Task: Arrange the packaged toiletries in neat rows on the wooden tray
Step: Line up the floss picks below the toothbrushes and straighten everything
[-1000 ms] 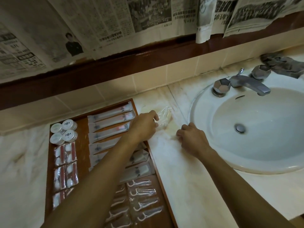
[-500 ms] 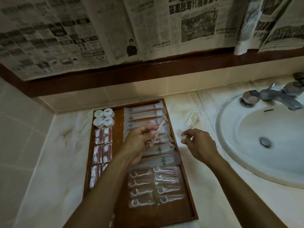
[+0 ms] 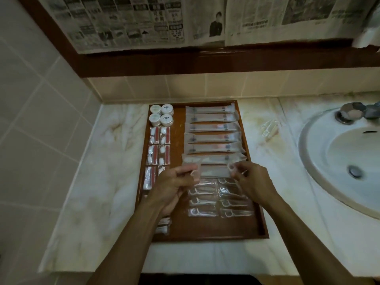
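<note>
The wooden tray [image 3: 258, 206] lies on the marble counter. It holds several long sachets [image 3: 211, 127] in a column, round white tubs [image 3: 161, 115] at its far left, cotton packs [image 3: 159, 144] below them, and two columns of wrapped floss picks [image 3: 220, 202]. My left hand [image 3: 174, 186] hovers over the tray's middle and pinches one wrapped floss pick [image 3: 195, 171]. My right hand [image 3: 251, 182] pinches another wrapped floss pick [image 3: 232, 168] beside it. Both hands hide part of the lowest sachets.
A few clear wrapped packets [image 3: 269, 128] lie on the counter between the tray and the white sink [image 3: 320, 167]. A tap [image 3: 357, 114] stands at the sink's rim. Tiled walls close the left and back; newspaper hangs above.
Both hands have moved from the packets on the counter to above the tray, each now holding a wrapped floss pick. The view has swung left and down.
</note>
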